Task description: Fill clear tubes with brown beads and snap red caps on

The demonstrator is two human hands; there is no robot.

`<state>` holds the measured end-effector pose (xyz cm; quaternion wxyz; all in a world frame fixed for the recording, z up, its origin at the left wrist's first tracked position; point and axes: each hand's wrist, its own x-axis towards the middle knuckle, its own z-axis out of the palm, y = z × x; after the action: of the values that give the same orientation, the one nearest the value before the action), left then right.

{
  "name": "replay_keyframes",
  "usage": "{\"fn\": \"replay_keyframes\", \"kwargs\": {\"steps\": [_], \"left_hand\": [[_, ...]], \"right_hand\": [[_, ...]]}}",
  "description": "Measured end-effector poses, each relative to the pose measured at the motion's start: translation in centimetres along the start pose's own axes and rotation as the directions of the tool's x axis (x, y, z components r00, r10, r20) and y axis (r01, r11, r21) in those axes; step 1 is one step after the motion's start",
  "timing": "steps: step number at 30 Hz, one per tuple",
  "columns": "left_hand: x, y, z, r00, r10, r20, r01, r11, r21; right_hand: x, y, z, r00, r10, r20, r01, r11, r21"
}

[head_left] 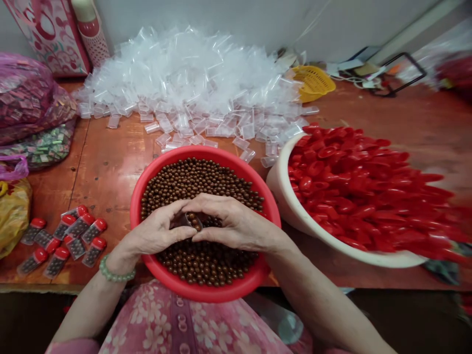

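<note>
A red basin (273, 206) full of small brown balls (191, 179) sits at the table's front edge. Over its middle, my left hand (160, 227) is curled around a small clear container (193, 221) with several brown balls inside. Beside it my right hand (236, 223) is cupped over the balls, its fingertips and thumb meeting the left hand's at the container; its palm side is hidden. At the left lie several filled clear containers with red caps (79, 228). To the right stands a white tub (283, 182) heaped with red caps (354, 187).
A big pile of clear empty containers (199, 78) lies behind the basin, next to a yellow basket (313, 82). Plastic bags (33, 98) crowd the left side. A patterned bag (51, 34) and a bottle (90, 32) stand at the back left.
</note>
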<state>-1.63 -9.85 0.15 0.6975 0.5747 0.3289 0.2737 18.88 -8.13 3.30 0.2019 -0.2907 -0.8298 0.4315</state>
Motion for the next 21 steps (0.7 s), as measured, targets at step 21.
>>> {"fn": "replay_keyframes", "kwargs": {"steps": [21], "left_hand": [[-0.8,-0.4,-0.2,0.984,-0.116,-0.137,0.017,0.819,-0.574]], "right_hand": [[-6.5,4.6,0.3,0.879,0.311,-0.36,-0.457,0.764,-0.456]]}}
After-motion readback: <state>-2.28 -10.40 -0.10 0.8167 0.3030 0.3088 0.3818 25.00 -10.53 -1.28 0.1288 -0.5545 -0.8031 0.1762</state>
